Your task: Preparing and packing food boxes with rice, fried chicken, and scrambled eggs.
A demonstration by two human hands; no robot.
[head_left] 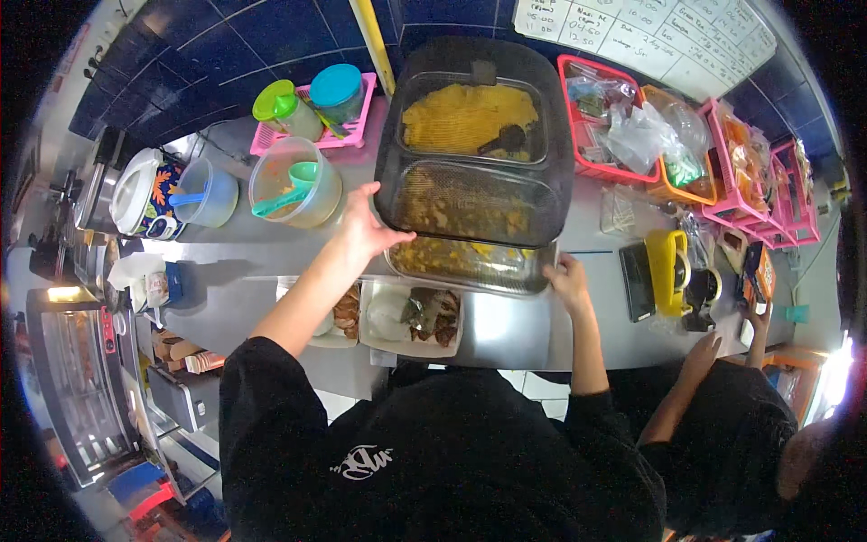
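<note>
A black mesh food cover (474,54) lies over glass trays of food at the back middle of the counter. Through it show a tray of yellow food (461,110) with a black spoon (506,137), and a tray of brownish food (465,199). A third glass tray (506,282) juts out from under its near edge. My left hand (363,230) grips the cover's near left corner, thumb along the edge. At the glass tray's right corner, my right hand (569,282) is closed on the rim. Two boxes with rice and brown food, a right one (384,348) and a left one (316,341), sit just in front.
Left stands a clear tub (302,217) with turquoise ladles, beside a blue-handled container (208,208). Packed baskets, including a red one (623,172), line the back right. A phone (638,282) and yellow holder (666,271) lie right. Another person's hand (700,357) works nearby.
</note>
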